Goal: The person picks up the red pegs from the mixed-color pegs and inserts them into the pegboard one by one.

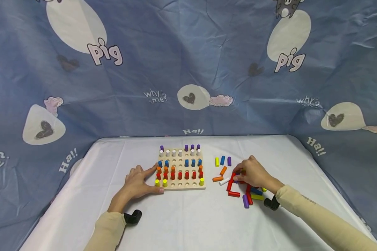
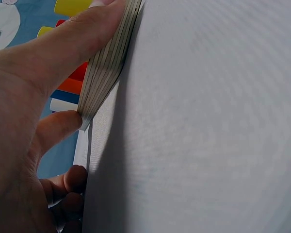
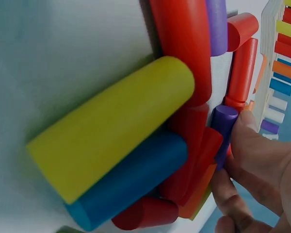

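A wooden pegboard [image 1: 179,187] stands on the table with rows of purple, white, blue, orange, red and yellow pegs in its holes. At its left side is my left hand [image 1: 136,183], thumb and forefinger spread and touching the board's edges. The left wrist view shows the thumb along the layered edge [image 2: 106,68], the other fingers loosely bent beside it. Over a pile of loose pegs is my right hand [image 1: 252,172]. Its thumb and fingers pinch a purple peg [image 3: 224,119], partly hidden by the hand. Red pegs [image 3: 242,68] lie right beside it.
Loose pegs lie right of the board, among them a yellow peg [image 1: 217,162], an orange peg [image 1: 217,179], a white peg [image 1: 224,181] and a purple peg [image 1: 245,201]. A white cloth [image 1: 188,223] covers the table. Behind hangs a blue patterned curtain [image 1: 138,118].
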`<state>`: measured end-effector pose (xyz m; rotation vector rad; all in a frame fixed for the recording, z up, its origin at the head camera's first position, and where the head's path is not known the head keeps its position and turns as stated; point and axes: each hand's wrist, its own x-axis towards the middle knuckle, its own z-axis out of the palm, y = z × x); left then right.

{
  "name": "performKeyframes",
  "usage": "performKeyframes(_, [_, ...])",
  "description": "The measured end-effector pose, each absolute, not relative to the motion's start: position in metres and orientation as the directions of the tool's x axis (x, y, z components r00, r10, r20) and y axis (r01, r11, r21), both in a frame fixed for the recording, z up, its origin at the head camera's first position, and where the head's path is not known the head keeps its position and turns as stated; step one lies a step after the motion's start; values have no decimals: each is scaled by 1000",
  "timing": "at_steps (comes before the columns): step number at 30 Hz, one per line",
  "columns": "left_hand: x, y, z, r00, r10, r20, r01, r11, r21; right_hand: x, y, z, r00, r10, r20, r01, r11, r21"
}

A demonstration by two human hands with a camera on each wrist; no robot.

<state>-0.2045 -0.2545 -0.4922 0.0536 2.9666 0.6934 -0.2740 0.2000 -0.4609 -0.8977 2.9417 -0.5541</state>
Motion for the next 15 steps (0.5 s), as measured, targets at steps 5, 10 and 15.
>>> performKeyframes(5, [-206,-254,-492,-995,59,-79,18,899,437,-275,198,-462,-829,-549,103,-550,768,-328])
performKeyframes(10, [-206,-254,-493,-995,53,-86,9,897,441,-274,195,-465,-840,-527,127,-536,775,-333])
performKeyframes(15, [-205,-255,-494,-995,49,-87,6,898,439,-273,191,-466,-839,-525,141,-539,772,-335])
